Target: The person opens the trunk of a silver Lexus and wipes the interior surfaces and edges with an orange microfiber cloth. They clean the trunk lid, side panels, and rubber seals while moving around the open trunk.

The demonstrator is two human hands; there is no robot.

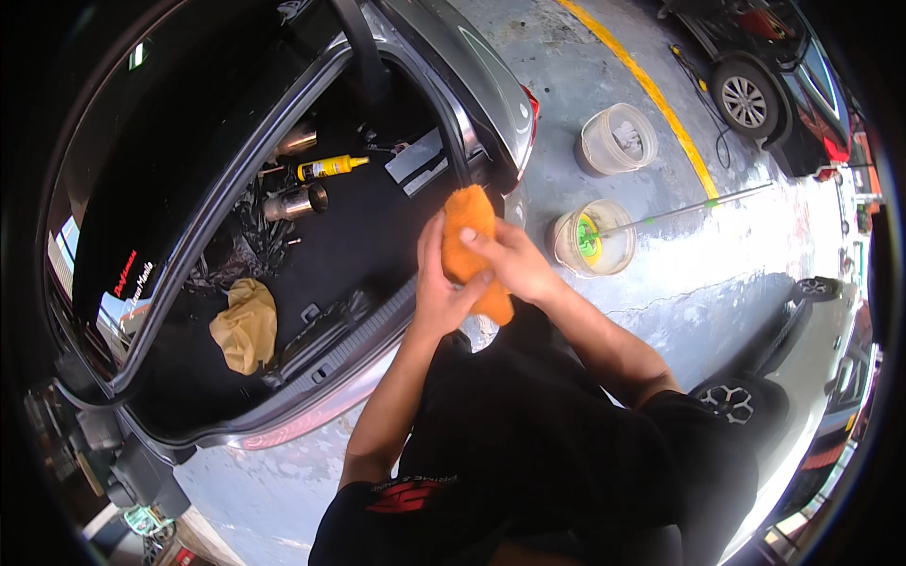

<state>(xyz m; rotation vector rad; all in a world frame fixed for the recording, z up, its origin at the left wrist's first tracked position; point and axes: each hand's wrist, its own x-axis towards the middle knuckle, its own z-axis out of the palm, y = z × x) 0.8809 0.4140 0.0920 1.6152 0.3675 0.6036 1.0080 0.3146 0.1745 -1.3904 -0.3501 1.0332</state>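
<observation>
Both my hands grip a fluffy orange microfiber cloth [462,222], folded into a long bundle in front of my chest. My left hand [440,283] wraps its near left side, and my right hand [510,264] closes on it from the right with the thumb on top. The lower end of the cloth hangs out below my fingers. Just left of my hands is the open trunk [377,250] of a grey car. A tan cloth [247,325] lies crumpled inside it, with a yellow bottle [330,168] farther back.
Metal exhaust tips [294,203] and black plastic wrap [236,255] lie in the trunk. On the floor to my right stand two whitish buckets, one holding pale cloths [628,140], the other a green-and-yellow pole head [589,241]. Other cars [746,94] are parked on the right.
</observation>
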